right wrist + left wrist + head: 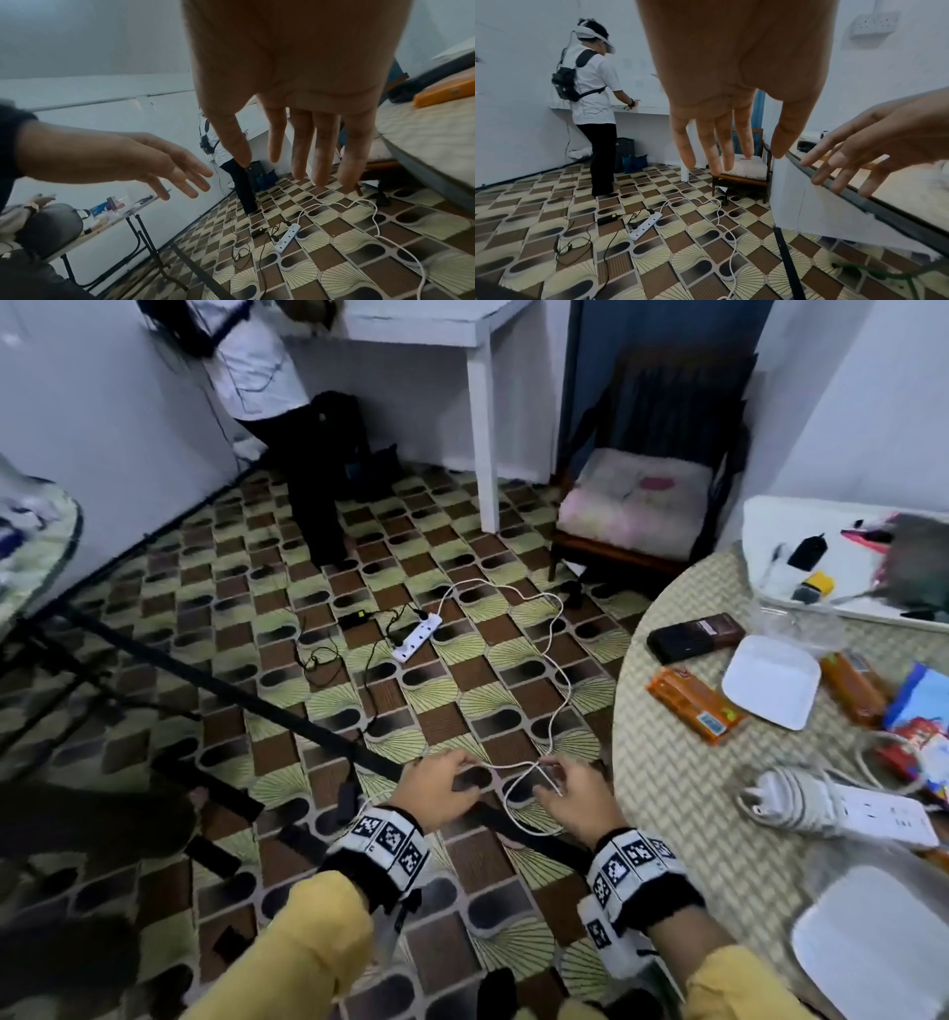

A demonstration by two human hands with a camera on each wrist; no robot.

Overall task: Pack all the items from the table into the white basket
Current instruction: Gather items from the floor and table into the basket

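From the head view, our left hand (436,788) and right hand (570,796) hang side by side over the patterned floor, left of the round table (683,793), and hold nothing. The white basket (801,541) sits at the table's far edge with a few small things already in it. Still out on the table are two orange packets (693,703), a dark box (693,636), white plates (770,680) and a coiled power strip (842,806).

From the left wrist, our fingers (707,146) are straight and loosely spread.

From the right wrist, they hang wide and relaxed, with an orange packet (447,92) on the table to the right.

We judge the best start is to swing right and take the nearest packet flat across its long sides, so that it does not slip.
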